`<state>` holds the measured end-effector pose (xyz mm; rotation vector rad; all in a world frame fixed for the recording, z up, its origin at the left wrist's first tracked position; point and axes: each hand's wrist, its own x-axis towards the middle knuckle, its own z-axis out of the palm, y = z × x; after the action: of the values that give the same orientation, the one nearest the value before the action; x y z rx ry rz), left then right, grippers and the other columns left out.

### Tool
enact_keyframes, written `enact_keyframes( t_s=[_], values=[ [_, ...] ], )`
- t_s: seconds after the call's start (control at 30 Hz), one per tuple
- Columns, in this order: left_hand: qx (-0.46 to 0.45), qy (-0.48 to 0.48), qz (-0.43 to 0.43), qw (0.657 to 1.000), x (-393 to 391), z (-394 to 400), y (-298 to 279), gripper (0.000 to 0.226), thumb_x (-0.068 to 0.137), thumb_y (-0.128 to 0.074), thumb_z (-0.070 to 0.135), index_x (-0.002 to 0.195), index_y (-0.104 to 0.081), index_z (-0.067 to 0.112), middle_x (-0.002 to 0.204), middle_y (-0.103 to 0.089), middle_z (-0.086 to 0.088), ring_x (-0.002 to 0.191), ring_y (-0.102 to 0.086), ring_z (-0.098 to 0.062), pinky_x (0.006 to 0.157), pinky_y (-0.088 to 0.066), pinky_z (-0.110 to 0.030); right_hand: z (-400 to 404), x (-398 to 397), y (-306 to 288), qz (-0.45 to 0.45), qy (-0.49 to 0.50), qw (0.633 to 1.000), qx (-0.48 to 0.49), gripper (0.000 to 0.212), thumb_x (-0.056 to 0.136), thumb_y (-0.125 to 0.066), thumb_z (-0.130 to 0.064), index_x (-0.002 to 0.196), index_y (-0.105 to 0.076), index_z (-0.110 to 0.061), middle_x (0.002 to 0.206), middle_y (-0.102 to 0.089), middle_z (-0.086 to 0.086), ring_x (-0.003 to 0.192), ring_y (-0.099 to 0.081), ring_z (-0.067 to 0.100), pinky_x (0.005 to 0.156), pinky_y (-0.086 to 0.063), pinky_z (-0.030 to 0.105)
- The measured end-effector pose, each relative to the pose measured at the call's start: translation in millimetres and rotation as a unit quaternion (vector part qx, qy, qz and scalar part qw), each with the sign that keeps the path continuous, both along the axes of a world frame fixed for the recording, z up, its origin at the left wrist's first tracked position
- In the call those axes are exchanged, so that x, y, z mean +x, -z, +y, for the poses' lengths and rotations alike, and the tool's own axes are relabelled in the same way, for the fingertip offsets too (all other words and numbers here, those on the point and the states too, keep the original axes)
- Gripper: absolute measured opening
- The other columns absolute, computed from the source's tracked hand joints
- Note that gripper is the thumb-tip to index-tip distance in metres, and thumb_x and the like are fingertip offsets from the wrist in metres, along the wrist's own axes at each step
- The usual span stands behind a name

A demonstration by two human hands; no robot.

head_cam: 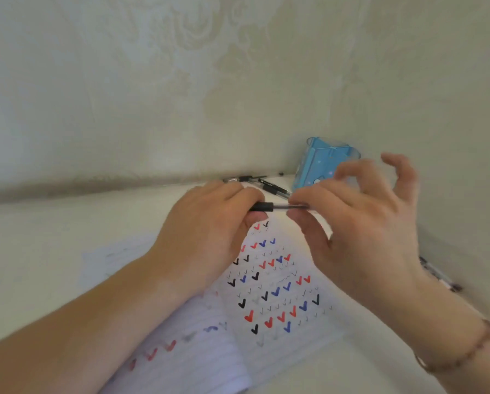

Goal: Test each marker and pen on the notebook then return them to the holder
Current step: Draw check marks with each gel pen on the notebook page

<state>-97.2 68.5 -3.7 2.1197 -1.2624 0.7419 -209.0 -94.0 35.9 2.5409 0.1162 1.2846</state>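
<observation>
— Any writing you can read here?

— No words. The open white lined notebook [280,294] carries only rows of red, blue and black tick marks. The black pens [269,186] lying on the white tabletop [53,237] by the wall have a pale mark on the barrel, too small to read. The light blue plastic pen holder [317,163] has small white dots and a white figure low on its side, no legible label.

— And the hands?

— The left hand [209,223] has its fingers curled round the black end of a slim clear-barrelled pen with a black grip [278,207]. The right hand [360,228] pinches the clear end between thumb and forefinger; its other fingers are spread and raised.

— Where is that pen?

— Held level above the far edge of the notebook, just in front of the holder. A thin beaded bracelet [465,356] circles the right wrist.
</observation>
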Motion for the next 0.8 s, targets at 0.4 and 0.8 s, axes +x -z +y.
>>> enact_keyframes(
  t_s=[0.4,0.8],
  values=[
    [0.067,0.292,0.191,0.935,-14.9,1.2,-7.4,0.017,0.099,-0.04,0.041,0.095,-0.056,0.043,0.054,-0.042,0.01,0.046,-0.038,-0.011,0.048,-0.028,-0.013,5.9,-17.4,28.7,0.173,-0.361,0.713,0.575,0.016,0.071,-0.076,-0.035,0.075,-0.064,-0.026,0.066,-0.071,-0.006,0.051,-0.064,0.013,0.051,-0.053,0.026],
    [0.081,0.301,0.264,0.913,-15.5,0.4,-2.1,0.023,0.095,-0.051,0.037,0.103,-0.065,0.02,0.053,-0.039,0.011,0.046,-0.035,-0.007,0.05,-0.027,-0.013,-1.1,-23.6,28.2,0.146,-0.347,0.77,0.514,0.017,0.074,-0.075,-0.026,0.07,-0.059,-0.026,0.061,-0.065,-0.005,0.049,-0.06,0.021,0.048,-0.048,0.029]
  ],
)
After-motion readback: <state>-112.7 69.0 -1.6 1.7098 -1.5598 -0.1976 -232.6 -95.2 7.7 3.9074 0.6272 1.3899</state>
